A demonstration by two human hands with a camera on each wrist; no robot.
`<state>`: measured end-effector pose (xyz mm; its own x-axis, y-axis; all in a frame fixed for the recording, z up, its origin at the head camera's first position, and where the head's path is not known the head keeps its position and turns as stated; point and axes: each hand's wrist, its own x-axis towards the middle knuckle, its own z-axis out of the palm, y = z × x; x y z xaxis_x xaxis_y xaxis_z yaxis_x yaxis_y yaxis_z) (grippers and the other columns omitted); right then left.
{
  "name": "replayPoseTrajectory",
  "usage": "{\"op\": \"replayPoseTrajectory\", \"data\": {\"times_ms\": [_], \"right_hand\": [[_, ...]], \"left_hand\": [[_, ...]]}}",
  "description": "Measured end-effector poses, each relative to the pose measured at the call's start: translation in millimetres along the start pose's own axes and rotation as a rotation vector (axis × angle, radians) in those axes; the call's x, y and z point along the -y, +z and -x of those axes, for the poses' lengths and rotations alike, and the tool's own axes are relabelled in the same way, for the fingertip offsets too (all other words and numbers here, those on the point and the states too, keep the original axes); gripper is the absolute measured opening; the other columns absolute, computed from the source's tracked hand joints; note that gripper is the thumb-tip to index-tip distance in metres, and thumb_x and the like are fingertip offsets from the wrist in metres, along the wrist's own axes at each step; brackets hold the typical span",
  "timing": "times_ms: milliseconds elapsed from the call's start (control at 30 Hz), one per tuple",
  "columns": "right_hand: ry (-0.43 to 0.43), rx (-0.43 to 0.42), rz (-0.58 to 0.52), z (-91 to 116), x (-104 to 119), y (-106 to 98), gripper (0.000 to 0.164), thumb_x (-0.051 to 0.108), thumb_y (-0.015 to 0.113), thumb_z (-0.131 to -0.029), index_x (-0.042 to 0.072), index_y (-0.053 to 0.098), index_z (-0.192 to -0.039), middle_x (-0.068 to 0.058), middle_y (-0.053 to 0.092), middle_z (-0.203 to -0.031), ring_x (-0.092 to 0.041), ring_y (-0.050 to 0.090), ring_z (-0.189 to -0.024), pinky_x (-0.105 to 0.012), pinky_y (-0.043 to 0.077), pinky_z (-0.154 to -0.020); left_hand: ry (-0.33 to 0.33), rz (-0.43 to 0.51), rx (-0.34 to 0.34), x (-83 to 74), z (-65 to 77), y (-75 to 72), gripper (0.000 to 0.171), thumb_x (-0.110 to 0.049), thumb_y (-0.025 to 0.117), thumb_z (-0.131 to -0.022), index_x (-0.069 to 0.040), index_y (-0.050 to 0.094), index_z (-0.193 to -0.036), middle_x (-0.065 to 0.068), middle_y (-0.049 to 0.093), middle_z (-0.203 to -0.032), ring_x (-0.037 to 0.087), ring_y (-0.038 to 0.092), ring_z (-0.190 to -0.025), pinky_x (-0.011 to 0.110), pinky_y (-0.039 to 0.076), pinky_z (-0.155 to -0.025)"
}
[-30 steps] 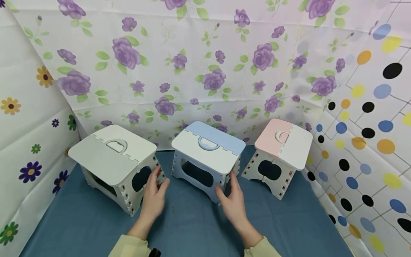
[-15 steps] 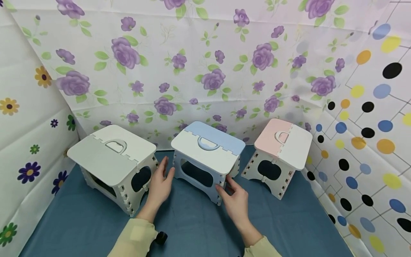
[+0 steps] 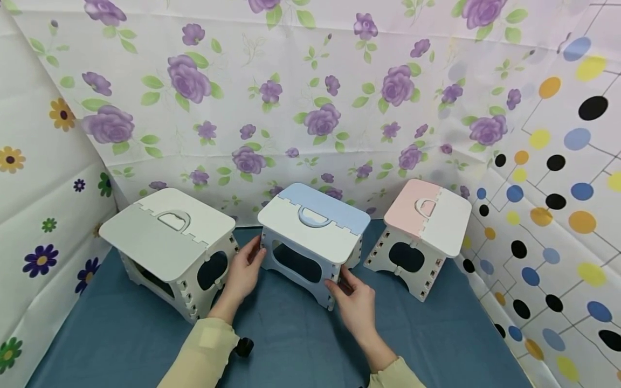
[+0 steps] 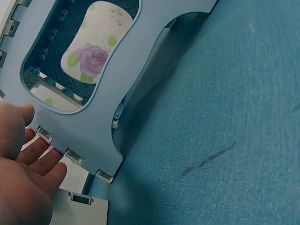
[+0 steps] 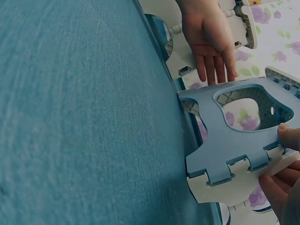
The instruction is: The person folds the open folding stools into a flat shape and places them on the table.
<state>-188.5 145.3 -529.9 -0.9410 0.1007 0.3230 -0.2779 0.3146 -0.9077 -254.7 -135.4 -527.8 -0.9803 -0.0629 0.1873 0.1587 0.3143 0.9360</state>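
Three plastic folding stools stand in a row. The middle one, a blue-and-white folding stool [image 3: 310, 229], has both hands at its sides. My left hand [image 3: 244, 272] reaches its left edge with fairly straight fingers, seen from the palm side in the right wrist view. In the left wrist view its thumb [image 4: 27, 115] overlaps the front panel and its fingertips lie along the side edge. My right hand [image 3: 356, 302] grips the front right corner, thumb on the blue front panel [image 5: 220, 122] and fingers round the white side panel [image 5: 225, 185].
A grey-and-white folding stool [image 3: 150, 242] stands to the left, close beside my left wrist. To the right is a pink-and-white folding stool [image 3: 409, 215]. Blue cloth [image 3: 291, 345] covers the table, with a flowered curtain [image 3: 291, 108] behind and a dotted one [image 3: 548, 215] at right.
My left hand has moved right from beside the grey-and-white stool to the blue stool's left edge. My right hand's fingers have drawn closer round its corner. The stools have stayed in place.
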Motion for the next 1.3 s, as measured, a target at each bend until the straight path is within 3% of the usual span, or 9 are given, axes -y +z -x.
{"op": "replayPoseTrajectory", "data": {"times_ms": [200,500,1300], "right_hand": [[-0.006,0.031,-0.020,-2,0,-1,0.054,0.017,0.084,-0.096,0.005,0.066,-0.145,-0.016,0.070,-0.137,-0.032,0.071,-0.119,-0.037,0.060,-0.091],[0.011,0.048,-0.025,-4,1,-3,0.052,0.014,0.083,-0.096,0.004,0.067,-0.144,-0.015,0.071,-0.134,-0.034,0.071,-0.119,-0.034,0.060,-0.091],[-0.003,0.088,-0.004,-3,-4,-9,0.054,0.015,0.082,-0.097,0.002,0.064,-0.147,-0.018,0.069,-0.138,-0.034,0.072,-0.118,-0.035,0.060,-0.090]], "left_hand": [[0.017,-0.033,-0.019,1.1,-0.6,1.8,0.051,-0.014,0.053,-0.115,0.003,0.042,-0.161,0.025,0.046,-0.159,0.039,0.043,-0.150,0.052,0.037,-0.121],[-0.040,0.007,-0.004,-1.5,-7.5,6.1,0.053,-0.014,0.052,-0.115,0.001,0.037,-0.164,0.024,0.041,-0.166,0.037,0.039,-0.154,0.051,0.036,-0.122],[-0.061,0.036,-0.048,3.0,3.9,10.2,0.053,-0.017,0.055,-0.114,0.000,0.041,-0.163,0.023,0.042,-0.165,0.037,0.038,-0.154,0.048,0.035,-0.123]]}}
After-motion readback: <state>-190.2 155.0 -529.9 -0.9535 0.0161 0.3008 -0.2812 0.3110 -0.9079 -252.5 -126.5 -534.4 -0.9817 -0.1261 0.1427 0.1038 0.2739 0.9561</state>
